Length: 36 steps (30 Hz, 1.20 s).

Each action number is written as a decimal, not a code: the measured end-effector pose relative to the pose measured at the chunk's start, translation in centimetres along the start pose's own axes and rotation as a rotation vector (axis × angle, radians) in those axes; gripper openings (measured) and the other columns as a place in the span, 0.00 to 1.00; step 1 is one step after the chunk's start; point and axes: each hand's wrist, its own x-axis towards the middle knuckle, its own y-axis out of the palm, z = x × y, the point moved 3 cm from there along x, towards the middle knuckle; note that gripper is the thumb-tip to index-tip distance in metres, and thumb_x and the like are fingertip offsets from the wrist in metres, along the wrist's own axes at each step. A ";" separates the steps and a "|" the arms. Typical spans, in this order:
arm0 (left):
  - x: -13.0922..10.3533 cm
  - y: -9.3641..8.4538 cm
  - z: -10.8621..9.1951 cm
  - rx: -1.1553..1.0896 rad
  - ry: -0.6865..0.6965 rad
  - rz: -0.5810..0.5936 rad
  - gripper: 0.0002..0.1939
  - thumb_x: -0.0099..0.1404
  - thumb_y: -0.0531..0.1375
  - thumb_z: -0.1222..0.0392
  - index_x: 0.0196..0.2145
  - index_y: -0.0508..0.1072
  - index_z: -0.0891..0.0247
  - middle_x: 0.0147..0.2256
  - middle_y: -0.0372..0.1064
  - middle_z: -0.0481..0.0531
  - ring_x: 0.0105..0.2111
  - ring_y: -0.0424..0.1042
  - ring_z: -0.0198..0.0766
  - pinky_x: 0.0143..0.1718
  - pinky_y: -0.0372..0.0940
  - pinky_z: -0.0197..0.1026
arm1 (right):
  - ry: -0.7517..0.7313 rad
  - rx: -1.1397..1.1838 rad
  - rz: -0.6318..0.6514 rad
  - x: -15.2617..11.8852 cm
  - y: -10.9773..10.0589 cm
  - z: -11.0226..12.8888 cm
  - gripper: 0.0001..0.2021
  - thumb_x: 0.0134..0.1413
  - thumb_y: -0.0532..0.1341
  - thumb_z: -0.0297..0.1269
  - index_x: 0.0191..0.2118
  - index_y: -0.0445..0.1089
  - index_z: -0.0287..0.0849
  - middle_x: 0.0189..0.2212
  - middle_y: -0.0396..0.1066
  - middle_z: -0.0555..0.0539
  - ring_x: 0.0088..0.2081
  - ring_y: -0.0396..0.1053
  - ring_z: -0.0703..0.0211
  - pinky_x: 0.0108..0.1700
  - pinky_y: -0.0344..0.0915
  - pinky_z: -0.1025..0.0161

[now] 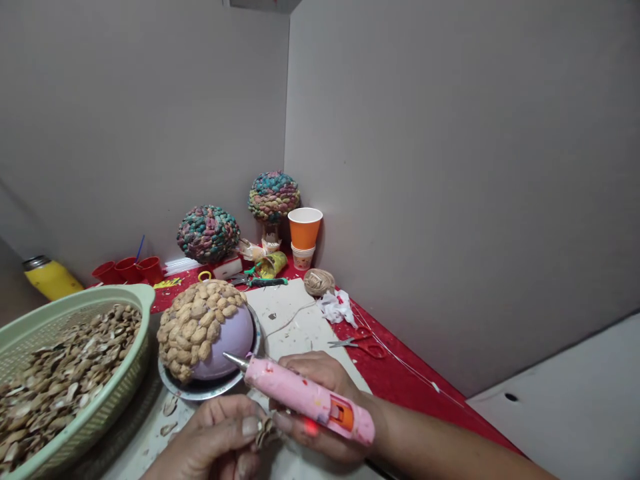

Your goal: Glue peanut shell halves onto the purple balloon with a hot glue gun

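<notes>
A pink hot glue gun [305, 397] with an orange switch is gripped by my right hand [335, 373]. Its metal nozzle points left, in front of a purple balloon-like ball [233, 340]. Peanut shells [193, 330] cover the ball's top and left side; bare purple shows at the lower right. The ball rests in a metal bowl [203, 395]. Below the nozzle, my left hand [215, 430] pinches a peanut shell piece [264, 433] between thumb and fingers. Fingertips of my right hand come close to that shell; whether they touch it I cannot tell.
A green basket [145, 333] full of peanut shells stands at left. Behind are red cups [150, 270], two multicoloured shell-covered balls [209, 233], an orange paper cup [305, 230] and pliers [267, 282]. Twine [319, 283], crumpled tissue [336, 308] and scissors [367, 343] lie right.
</notes>
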 end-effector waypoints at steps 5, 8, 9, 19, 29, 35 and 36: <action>0.2 -0.2 0.1 0.012 -0.034 0.053 0.14 0.47 0.75 0.59 0.28 0.79 0.70 0.21 0.64 0.46 0.19 0.59 0.25 0.22 0.49 0.31 | -0.112 0.082 -0.005 -0.1 0.4 -0.6 0.11 0.53 0.57 0.42 0.27 0.54 0.46 0.22 0.57 0.53 0.22 0.56 0.63 0.26 0.56 0.67; 0.6 -0.5 0.4 0.010 -0.038 0.149 0.13 0.52 0.73 0.57 0.31 0.80 0.69 0.20 0.63 0.46 0.18 0.58 0.25 0.22 0.50 0.32 | -0.159 0.078 0.019 0.0 0.3 -0.3 0.10 0.54 0.56 0.41 0.27 0.54 0.46 0.22 0.57 0.53 0.22 0.55 0.63 0.25 0.55 0.67; 0.8 -0.5 0.6 0.011 -0.034 0.197 0.13 0.54 0.72 0.56 0.32 0.80 0.69 0.19 0.63 0.45 0.18 0.57 0.25 0.22 0.49 0.32 | -0.166 0.084 0.024 0.0 0.2 -0.2 0.10 0.54 0.56 0.41 0.27 0.54 0.46 0.22 0.56 0.53 0.22 0.56 0.63 0.25 0.55 0.67; 1.7 -1.6 1.0 -0.023 -0.037 0.280 0.09 0.56 0.71 0.60 0.31 0.80 0.70 0.18 0.63 0.46 0.17 0.58 0.25 0.21 0.52 0.30 | -0.118 0.050 0.082 0.4 0.1 -0.5 0.13 0.57 0.56 0.42 0.27 0.51 0.47 0.22 0.53 0.54 0.22 0.53 0.64 0.26 0.57 0.67; 1.7 -1.1 0.3 -0.045 -0.023 0.279 0.11 0.51 0.74 0.61 0.31 0.80 0.70 0.23 0.68 0.49 0.22 0.64 0.26 0.27 0.56 0.30 | -0.214 0.051 0.154 0.3 0.2 -1.6 0.17 0.62 0.49 0.52 0.28 0.50 0.47 0.22 0.55 0.53 0.22 0.54 0.62 0.25 0.54 0.65; 1.4 -1.9 0.3 -0.029 -0.017 0.206 0.10 0.47 0.74 0.64 0.26 0.79 0.71 0.24 0.72 0.53 0.25 0.68 0.33 0.35 0.62 0.37 | -0.272 -0.017 0.166 -0.2 0.3 -1.7 0.18 0.69 0.45 0.51 0.32 0.58 0.45 0.23 0.63 0.50 0.25 0.61 0.60 0.27 0.57 0.65; 1.4 -1.9 0.3 -0.053 -0.021 0.199 0.10 0.47 0.74 0.66 0.27 0.80 0.70 0.25 0.73 0.53 0.27 0.69 0.35 0.36 0.62 0.38 | -0.283 -0.040 0.168 -0.3 0.2 -1.5 0.18 0.70 0.44 0.49 0.34 0.60 0.44 0.23 0.65 0.49 0.25 0.63 0.60 0.28 0.58 0.65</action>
